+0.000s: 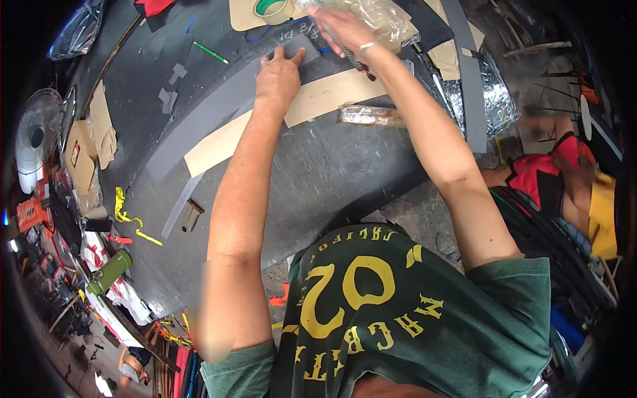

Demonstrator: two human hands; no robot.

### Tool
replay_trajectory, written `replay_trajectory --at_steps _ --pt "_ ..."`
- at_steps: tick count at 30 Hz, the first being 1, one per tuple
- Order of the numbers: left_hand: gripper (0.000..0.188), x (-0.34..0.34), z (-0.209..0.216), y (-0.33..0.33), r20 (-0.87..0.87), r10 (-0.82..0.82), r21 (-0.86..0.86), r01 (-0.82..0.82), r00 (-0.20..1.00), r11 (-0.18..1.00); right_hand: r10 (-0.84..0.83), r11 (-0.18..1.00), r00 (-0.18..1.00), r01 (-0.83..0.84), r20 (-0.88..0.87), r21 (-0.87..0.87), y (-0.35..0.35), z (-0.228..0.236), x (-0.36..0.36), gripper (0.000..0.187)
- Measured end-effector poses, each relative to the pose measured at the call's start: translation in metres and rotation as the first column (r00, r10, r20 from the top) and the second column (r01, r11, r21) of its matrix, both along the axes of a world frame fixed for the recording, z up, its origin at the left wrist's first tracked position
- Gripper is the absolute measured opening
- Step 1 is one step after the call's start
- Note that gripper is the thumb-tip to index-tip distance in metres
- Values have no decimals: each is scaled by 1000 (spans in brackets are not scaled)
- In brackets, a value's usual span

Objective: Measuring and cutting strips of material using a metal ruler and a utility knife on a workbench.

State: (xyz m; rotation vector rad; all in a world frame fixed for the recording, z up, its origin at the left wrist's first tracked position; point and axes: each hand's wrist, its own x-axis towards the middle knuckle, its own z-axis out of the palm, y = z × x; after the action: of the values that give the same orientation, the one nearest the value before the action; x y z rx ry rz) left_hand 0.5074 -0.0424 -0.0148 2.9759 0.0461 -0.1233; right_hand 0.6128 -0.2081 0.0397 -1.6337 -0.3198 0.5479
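Note:
My left hand [279, 74] lies with fingers spread on a long dark grey strip [215, 109], pressing it against the dark worktop [318, 166]. Farther right, my right hand [345, 33] is closed around a slim dark tool [355, 61] with a ribbed side; its exact kind is hidden by the palm. The right fingertips reach the edge of a crumpled clear plastic bag [385, 23]. Two tan strips, a left one [215, 142] and a right one [332, 96], lie along the near side of the grey strip. My left wrist passes over the tan material.
A tape roll [271, 8] and a green pencil [211, 53] lie at the far side. A plastic-wrapped bundle [371, 115] sits near my right forearm. Yellow tape [126, 209] lies at left, near a standing fan [38, 136]. Another person [557, 172] is at right.

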Motion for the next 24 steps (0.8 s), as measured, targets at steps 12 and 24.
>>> replay_trajectory --at_steps 12,24 --pt "50 3 -6 15 63 -119 66 115 991 991 -177 825 980 200 94 -529 -309 9 -138 24" --pt "56 12 11 12 -129 -108 48 115 986 992 -38 221 965 260 258 -940 -373 -4 -178 28"
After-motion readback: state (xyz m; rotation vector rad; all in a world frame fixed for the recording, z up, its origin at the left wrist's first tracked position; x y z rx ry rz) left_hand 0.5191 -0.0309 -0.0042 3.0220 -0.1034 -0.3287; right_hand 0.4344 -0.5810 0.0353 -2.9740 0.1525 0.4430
